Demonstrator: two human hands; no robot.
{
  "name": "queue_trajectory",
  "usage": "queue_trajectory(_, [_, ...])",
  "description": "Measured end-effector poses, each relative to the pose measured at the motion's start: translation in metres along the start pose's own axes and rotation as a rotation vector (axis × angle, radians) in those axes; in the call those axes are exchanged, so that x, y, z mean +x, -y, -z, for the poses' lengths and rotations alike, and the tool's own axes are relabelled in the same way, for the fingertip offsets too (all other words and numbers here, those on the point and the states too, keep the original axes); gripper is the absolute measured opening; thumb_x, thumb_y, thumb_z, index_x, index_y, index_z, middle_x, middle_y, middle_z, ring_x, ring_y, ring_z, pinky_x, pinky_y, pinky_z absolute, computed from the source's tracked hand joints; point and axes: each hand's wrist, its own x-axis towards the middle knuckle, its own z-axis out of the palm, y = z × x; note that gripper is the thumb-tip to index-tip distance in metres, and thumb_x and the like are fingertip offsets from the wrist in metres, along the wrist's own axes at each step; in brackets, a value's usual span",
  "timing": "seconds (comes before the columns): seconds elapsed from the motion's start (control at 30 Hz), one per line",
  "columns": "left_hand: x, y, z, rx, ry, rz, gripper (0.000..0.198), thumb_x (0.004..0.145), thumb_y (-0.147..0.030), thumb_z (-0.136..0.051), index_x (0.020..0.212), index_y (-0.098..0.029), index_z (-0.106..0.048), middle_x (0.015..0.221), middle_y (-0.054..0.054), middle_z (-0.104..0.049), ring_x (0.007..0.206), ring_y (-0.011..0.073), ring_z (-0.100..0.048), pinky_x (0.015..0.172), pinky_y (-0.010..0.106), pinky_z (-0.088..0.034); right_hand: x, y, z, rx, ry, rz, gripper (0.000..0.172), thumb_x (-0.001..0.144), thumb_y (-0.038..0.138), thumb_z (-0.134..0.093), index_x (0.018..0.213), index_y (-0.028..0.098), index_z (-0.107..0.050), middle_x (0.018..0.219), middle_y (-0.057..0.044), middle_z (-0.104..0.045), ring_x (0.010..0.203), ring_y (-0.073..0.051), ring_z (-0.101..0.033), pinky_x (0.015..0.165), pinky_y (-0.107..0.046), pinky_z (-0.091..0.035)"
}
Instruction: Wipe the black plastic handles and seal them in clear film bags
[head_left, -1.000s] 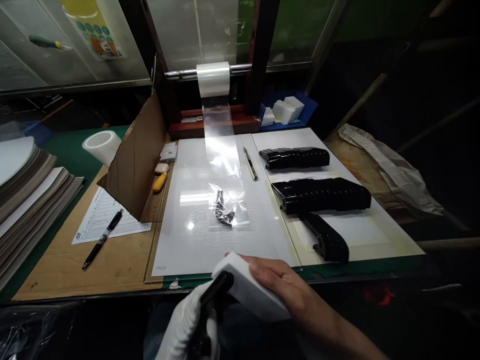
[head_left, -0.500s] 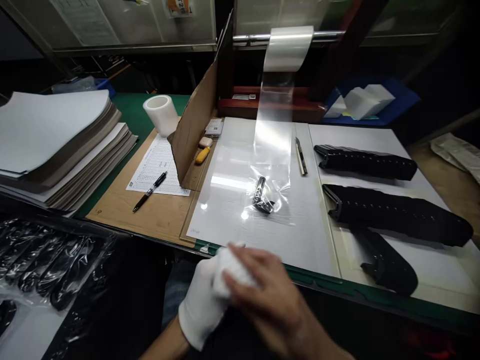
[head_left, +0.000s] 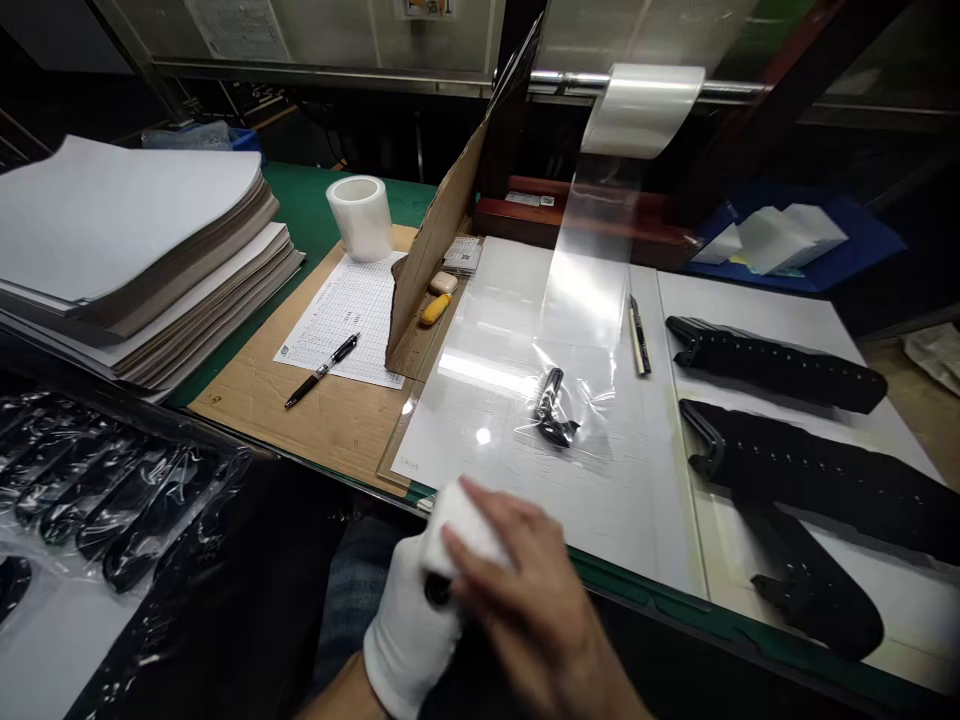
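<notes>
My left hand (head_left: 409, 625), in a white glove, is closed at the bottom centre, in front of the table edge. A small black part (head_left: 437, 590) shows in its grip; the rest of the part is hidden. My bare right hand (head_left: 536, 585) is closed over a white wad, apparently cloth (head_left: 466, 525), pressed against the left hand. Motion blurs the right fingers. Beyond the hands, a black angled part (head_left: 553, 415) lies under or inside clear plastic film (head_left: 589, 290), which runs down from a roll (head_left: 645, 110).
Curved black strips of stacked parts (head_left: 817, 470) lie on the right. A cutter (head_left: 639, 335) rests beside the film. Left stand a cardboard divider (head_left: 442, 220), a pen (head_left: 322, 370), a white roll (head_left: 361, 220) and stacked sheets (head_left: 135, 230). Bagged black parts (head_left: 112, 500) sit lower left.
The view has shifted, so the table things appear farther right. Both hands stay together, and the black part now shows between them. The right hand and white wad have moved slightly.
</notes>
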Motion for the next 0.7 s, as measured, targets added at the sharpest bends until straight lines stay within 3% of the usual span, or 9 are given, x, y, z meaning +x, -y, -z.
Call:
queue_trajectory(0.1, [-0.001, 0.007, 0.002, 0.118, 0.006, -0.147, 0.04, 0.094, -0.037, -0.061, 0.129, -0.019, -0.067, 0.116, 0.009, -0.075, 0.101, 0.0249, -0.072, 0.098, 0.034, -0.056, 0.004, -0.002, -0.003, -0.007, -0.035, -0.078, 0.047, 0.097, 0.013, -0.053, 0.141, 0.03, -0.054, 0.152, -0.007, -0.046, 0.133, -0.025, -0.046, 0.102, -0.042, -0.046])
queue_trajectory(0.23, [0.0, 0.013, 0.003, 0.145, 0.047, -0.21, 0.038, 0.096, -0.037, -0.056, 0.122, -0.014, -0.071, 0.098, 0.011, -0.079, 0.082, 0.0228, -0.076, 0.076, 0.028, -0.062, 0.006, -0.002, -0.007, 0.005, -0.061, -0.024, 0.046, 0.097, 0.014, -0.054, 0.14, 0.032, -0.055, 0.153, -0.007, -0.044, 0.134, -0.028, -0.045, 0.102, -0.046, -0.046])
queue_trajectory(0.33, [0.003, 0.016, 0.006, 0.188, -0.046, -0.271, 0.04, 0.096, -0.029, -0.057, 0.134, -0.017, -0.062, 0.12, 0.011, -0.074, 0.106, 0.0238, -0.072, 0.097, 0.03, -0.056, 0.006, -0.001, -0.009, 0.009, -0.061, -0.13, 0.051, 0.098, 0.014, -0.052, 0.144, 0.033, -0.05, 0.153, -0.007, -0.045, 0.134, -0.026, -0.046, 0.101, -0.046, -0.048])
queue_trajectory(0.4, [0.003, 0.016, 0.01, 0.196, -0.054, -0.315, 0.039, 0.095, -0.027, -0.057, 0.134, -0.019, -0.062, 0.122, 0.01, -0.074, 0.107, 0.0232, -0.072, 0.093, 0.026, -0.058, 0.016, -0.001, -0.013, 0.028, -0.066, -0.081, 0.052, 0.097, 0.012, -0.054, 0.144, 0.033, -0.051, 0.152, -0.008, -0.046, 0.134, -0.026, -0.046, 0.1, -0.047, -0.049])
queue_trajectory(0.47, [0.002, 0.014, 0.015, 0.195, -0.04, -0.336, 0.037, 0.095, -0.027, -0.058, 0.131, -0.02, -0.064, 0.118, 0.009, -0.076, 0.103, 0.0224, -0.074, 0.086, 0.023, -0.06, 0.04, -0.005, -0.018, 0.076, -0.058, -0.098, 0.045, 0.097, 0.016, -0.055, 0.139, 0.033, -0.056, 0.151, -0.007, -0.048, 0.134, -0.027, -0.047, 0.102, -0.05, -0.048])
queue_trajectory(0.53, [-0.001, 0.009, 0.019, 0.211, -0.063, -0.322, 0.036, 0.096, -0.027, -0.057, 0.131, -0.022, -0.064, 0.122, 0.007, -0.075, 0.109, 0.0214, -0.072, 0.094, 0.023, -0.057, 0.079, -0.016, -0.02, 0.154, -0.053, -0.236, 0.035, 0.099, 0.03, -0.056, 0.134, 0.032, -0.062, 0.149, -0.007, -0.05, 0.134, -0.027, -0.047, 0.107, -0.053, -0.044])
queue_trajectory(0.63, [-0.005, -0.001, 0.026, 0.185, -0.116, -0.268, 0.036, 0.097, -0.031, -0.059, 0.132, -0.025, -0.063, 0.124, 0.005, -0.074, 0.115, 0.0202, -0.07, 0.102, 0.025, -0.053, 0.139, -0.036, -0.011, 0.226, -0.082, -0.35, 0.038, 0.095, 0.048, -0.061, 0.128, 0.031, -0.067, 0.151, -0.006, -0.049, 0.142, -0.027, -0.04, 0.117, -0.054, -0.034])
queue_trajectory(0.7, [-0.007, -0.009, 0.028, 0.14, -0.124, -0.238, 0.036, 0.095, -0.035, -0.062, 0.129, -0.024, -0.065, 0.121, 0.005, -0.075, 0.11, 0.0211, -0.072, 0.099, 0.025, -0.056, 0.156, -0.04, 0.0, 0.22, -0.127, -0.348, 0.04, 0.094, 0.052, -0.062, 0.129, 0.032, -0.066, 0.156, -0.004, -0.043, 0.148, -0.028, -0.03, 0.121, -0.055, -0.025])
